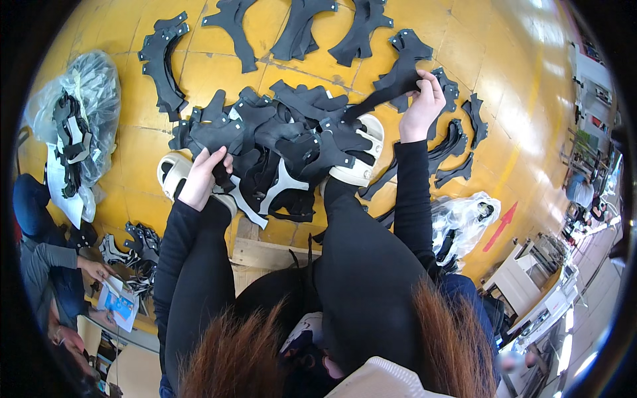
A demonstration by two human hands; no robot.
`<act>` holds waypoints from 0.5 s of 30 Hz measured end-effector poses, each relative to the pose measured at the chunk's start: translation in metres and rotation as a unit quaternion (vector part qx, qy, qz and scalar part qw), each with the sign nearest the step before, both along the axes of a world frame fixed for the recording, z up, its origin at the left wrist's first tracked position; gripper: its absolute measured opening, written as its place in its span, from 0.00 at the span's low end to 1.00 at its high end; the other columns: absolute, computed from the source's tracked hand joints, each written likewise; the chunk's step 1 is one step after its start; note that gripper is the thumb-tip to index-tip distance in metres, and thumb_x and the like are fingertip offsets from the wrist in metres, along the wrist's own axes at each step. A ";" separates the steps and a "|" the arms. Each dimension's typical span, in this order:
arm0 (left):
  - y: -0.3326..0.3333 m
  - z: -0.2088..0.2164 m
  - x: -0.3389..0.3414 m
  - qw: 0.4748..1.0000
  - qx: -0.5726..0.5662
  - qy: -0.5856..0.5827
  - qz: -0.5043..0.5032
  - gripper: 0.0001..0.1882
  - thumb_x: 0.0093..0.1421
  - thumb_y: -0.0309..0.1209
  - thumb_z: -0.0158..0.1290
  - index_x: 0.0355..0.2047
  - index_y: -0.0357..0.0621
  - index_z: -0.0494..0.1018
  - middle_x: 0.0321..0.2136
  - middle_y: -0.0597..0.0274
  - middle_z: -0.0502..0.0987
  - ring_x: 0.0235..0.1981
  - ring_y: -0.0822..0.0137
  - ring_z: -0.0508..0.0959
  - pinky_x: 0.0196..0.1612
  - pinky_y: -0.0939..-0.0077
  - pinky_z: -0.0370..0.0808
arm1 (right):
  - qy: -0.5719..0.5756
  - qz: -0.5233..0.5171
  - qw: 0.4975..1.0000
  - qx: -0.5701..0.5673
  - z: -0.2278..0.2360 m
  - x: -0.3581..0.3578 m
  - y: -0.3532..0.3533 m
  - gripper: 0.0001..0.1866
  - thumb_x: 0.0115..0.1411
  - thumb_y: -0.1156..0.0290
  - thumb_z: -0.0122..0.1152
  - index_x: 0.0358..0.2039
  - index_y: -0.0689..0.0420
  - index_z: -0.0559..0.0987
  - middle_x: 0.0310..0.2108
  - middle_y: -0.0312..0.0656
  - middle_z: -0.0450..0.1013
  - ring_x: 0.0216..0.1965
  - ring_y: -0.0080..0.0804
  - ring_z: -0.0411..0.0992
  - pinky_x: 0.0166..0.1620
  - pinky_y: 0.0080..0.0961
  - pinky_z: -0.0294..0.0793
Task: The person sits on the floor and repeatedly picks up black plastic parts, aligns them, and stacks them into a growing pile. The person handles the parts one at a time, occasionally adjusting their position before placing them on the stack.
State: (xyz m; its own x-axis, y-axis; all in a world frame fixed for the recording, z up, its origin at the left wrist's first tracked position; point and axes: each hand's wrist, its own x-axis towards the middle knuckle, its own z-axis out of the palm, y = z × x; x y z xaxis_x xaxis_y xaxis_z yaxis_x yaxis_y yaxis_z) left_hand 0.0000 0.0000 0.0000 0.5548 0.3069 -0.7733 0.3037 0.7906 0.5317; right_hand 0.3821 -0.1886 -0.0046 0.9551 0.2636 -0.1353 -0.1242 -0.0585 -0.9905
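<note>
Between my feet lies a heap of black cut-out pieces [265, 129], flat and curved like shoe-upper parts, with a few pale ones [284, 186] among them. At the heap's left edge, my left hand [202, 178] pinches the edge of a black piece [217, 134]. My right hand [423, 109], raised at the heap's right, grips one end of a black curved piece [388, 91] between thumb and fingers. Its other end slopes down toward the heap by my right shoe.
Curved black stacks [162, 66] lie in an arc on the yellow floor [206, 56]. Plastic bags [99, 119] [458, 222] flank me. My cream clogs [361, 156] border the heap. At lower left, another person's hand [96, 268] is near a printed sheet [121, 305].
</note>
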 end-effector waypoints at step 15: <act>0.006 -0.002 -0.004 0.999 -0.019 0.001 0.046 0.10 0.67 0.34 0.51 0.37 0.38 0.73 0.25 0.65 0.72 0.29 0.69 0.75 0.37 0.75 0.72 | 0.379 0.411 0.826 0.070 0.017 -0.084 0.039 0.13 0.59 0.80 0.58 0.46 0.62 0.77 0.34 0.37 0.75 0.30 0.27 0.77 0.37 0.23 0.77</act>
